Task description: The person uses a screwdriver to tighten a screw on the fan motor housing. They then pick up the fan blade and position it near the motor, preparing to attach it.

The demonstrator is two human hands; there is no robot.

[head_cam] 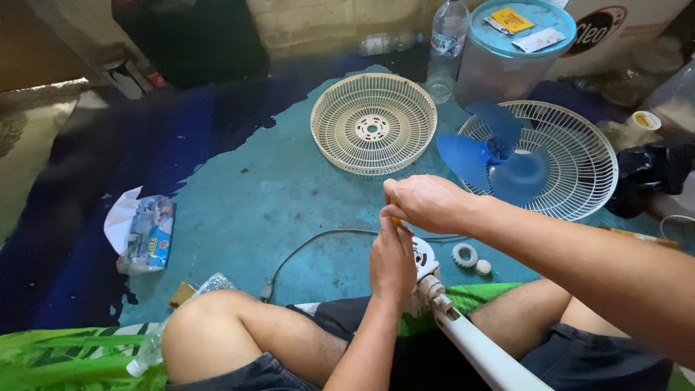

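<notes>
Sitting cross-legged on a rough teal-painted floor (239, 210), the person has a fan motor head (423, 271) resting over the lap, cream plastic, mounted on a smooth white pole (485, 355) running toward the lower right

Left hand (392, 259): grip wrapped closed around the front of the motor head, fingers curled, knuckles up

Right hand (427, 203): held just above the left, grip pinched narrow on a small yellowish tool (395, 221); only a sliver of it shows between the two hands, kind cannot be told

Beside the motor head on the floor: a white ribbed ring nut (464, 255) and a small round cream cap (483, 267), near each other, not touching

Further out: a cream wire grille (373, 123), round and dished, lying flat; a white wire grille (572, 166) to its right with a translucent blue three-blade propeller (492, 159) lying on it

Behind them: a clear plastic bottle (445, 43) and a frosted round tub with a blue lid (517, 43)

Thin grey cord (318, 242) curves across the floor. Crinkled tissue packet (141, 232) at left. Green patterned mat (65, 358) under the legs
</notes>
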